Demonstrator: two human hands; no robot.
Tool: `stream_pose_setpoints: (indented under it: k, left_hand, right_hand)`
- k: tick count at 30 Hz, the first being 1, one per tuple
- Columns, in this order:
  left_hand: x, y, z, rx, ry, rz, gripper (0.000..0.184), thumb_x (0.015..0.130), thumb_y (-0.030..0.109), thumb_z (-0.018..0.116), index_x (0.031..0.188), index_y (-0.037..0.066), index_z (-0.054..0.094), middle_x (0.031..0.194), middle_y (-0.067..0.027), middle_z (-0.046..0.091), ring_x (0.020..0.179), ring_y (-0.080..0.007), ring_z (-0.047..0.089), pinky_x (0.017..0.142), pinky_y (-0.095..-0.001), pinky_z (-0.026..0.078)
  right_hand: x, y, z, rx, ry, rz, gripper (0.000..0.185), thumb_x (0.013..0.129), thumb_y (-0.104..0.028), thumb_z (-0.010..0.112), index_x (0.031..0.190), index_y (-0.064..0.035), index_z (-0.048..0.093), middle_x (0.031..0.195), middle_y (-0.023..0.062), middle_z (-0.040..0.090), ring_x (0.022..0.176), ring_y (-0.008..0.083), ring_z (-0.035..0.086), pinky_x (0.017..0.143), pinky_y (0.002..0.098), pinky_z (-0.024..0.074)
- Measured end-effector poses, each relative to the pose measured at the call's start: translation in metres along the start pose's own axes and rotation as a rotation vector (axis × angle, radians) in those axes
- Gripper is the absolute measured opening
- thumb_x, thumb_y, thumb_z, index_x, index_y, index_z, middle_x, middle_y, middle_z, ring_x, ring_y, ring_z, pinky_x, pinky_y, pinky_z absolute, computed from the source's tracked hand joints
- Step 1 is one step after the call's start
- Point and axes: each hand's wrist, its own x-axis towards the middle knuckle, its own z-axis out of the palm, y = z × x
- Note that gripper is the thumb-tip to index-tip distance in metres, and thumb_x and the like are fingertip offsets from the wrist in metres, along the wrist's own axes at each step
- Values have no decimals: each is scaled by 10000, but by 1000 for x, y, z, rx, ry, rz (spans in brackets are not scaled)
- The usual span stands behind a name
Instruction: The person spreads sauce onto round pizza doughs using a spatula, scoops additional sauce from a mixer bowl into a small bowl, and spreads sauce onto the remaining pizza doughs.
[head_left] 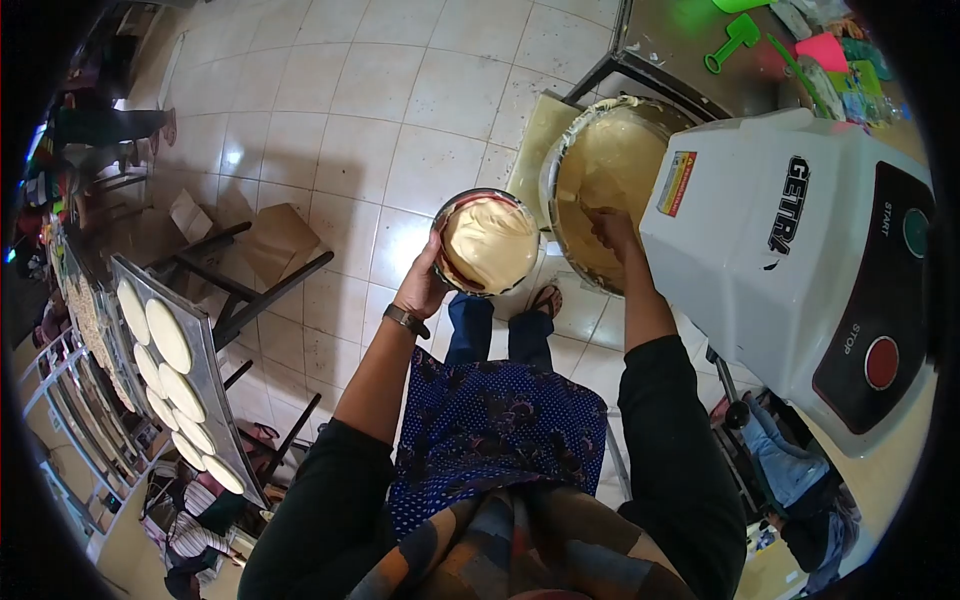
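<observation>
My left hand [425, 285] grips the side of a round bowl [452, 272], held up over the floor. Pale yellow batter [490, 240] fills it nearly to the rim. My right hand [612, 230] reaches down into a large metal mixing bowl [552, 190], to the right of the smaller one. Its fingers are curled together, low over more yellow batter [625, 140]; whatever they hold is not clear. Batter is smeared along the big bowl's rim. Part of this bowl is hidden under the white mixer head [740, 220].
The mixer has a green START button [915, 233] and a red STOP button [881, 362]. A table [680, 40] at upper right carries a green scoop [735, 42]. On the left, a tray [232, 385] bears several pale ovals. Other people sit at lower left and lower right.
</observation>
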Motion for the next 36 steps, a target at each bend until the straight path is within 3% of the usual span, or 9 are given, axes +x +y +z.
stream_pose_setpoints:
  k: [4, 8, 18, 20, 21, 23, 28, 30, 36]
  left_hand:
    - [-1, 6, -3, 58, -44, -10, 821, 857, 708, 467, 1443, 142, 363, 1407, -67, 474, 1299, -235, 437, 1051, -466, 366]
    - [4, 7, -6, 65, 11, 37, 811, 854, 650, 549, 1365, 29, 443, 1289, -133, 553, 1161, -245, 559, 907, -436, 510]
    - [12, 3, 43, 238, 97, 42, 779, 858, 618, 575, 1352, 26, 465, 1303, -148, 513, 1164, -244, 543, 863, -445, 533]
    - [15, -4, 52, 227, 97, 22, 758, 864, 598, 585, 1351, 30, 467, 1292, -141, 520, 1161, -237, 542, 867, -434, 530]
    - [16, -8, 58, 185, 76, 5, 746, 870, 593, 581, 1347, 31, 470, 1297, -138, 518, 1165, -234, 539, 871, -431, 527]
    - [23, -22, 58, 110, 29, -24, 721, 887, 584, 561, 1348, 38, 462, 1310, -129, 511, 1178, -240, 528, 901, -441, 508]
    - [23, -27, 68, 14, 63, 14, 716, 879, 583, 573, 1323, 27, 497, 1231, -148, 565, 1084, -254, 596, 791, -442, 578]
    - [21, -24, 62, 36, -9, -40, 759, 888, 619, 518, 1388, 59, 405, 1368, -115, 461, 1219, -262, 498, 968, -453, 472]
    - [21, -19, 51, -11, -107, -62, 817, 873, 655, 495, 1443, 93, 332, 1420, -116, 425, 1291, -278, 439, 1024, -471, 428]
  right_hand:
    - [-32, 32, -53, 210, -131, -61, 350, 874, -332, 677, 1019, -13, 678, 676, 37, 593, 505, 81, 488, 440, 231, 356]
    - [-60, 29, -78, 282, -147, -102, 329, 880, -309, 674, 1032, -18, 677, 690, 43, 599, 509, 81, 492, 442, 230, 360]
    - [-179, 62, -90, 440, -177, -186, 285, 892, -258, 666, 1063, -30, 675, 720, 58, 614, 516, 81, 502, 446, 226, 370]
    - [-198, 62, -71, 354, -109, -224, 308, 840, -102, 698, 1139, -44, 649, 935, 83, 654, 728, 145, 606, 656, 303, 531]
    - [-207, 57, -55, 356, -102, -224, 308, 840, -102, 698, 1139, -44, 649, 935, 83, 654, 728, 145, 606, 656, 303, 531]
    - [-222, 46, -23, -18, 344, -986, 361, 821, -29, 679, 1175, -91, 650, 921, 83, 614, 735, 161, 589, 656, 322, 523]
    - [-234, 62, -18, -395, 562, -1145, 489, 736, 38, 659, 1190, -147, 657, 882, 88, 538, 775, 256, 585, 670, 361, 514]
    - [-237, 76, -34, -531, 570, -1134, 488, 741, 39, 653, 1193, -145, 653, 903, 90, 541, 786, 256, 580, 683, 370, 508]
    - [-240, 93, -85, -493, 519, -989, 365, 810, -14, 647, 1151, -143, 667, 890, 97, 576, 779, 258, 594, 638, 382, 490]
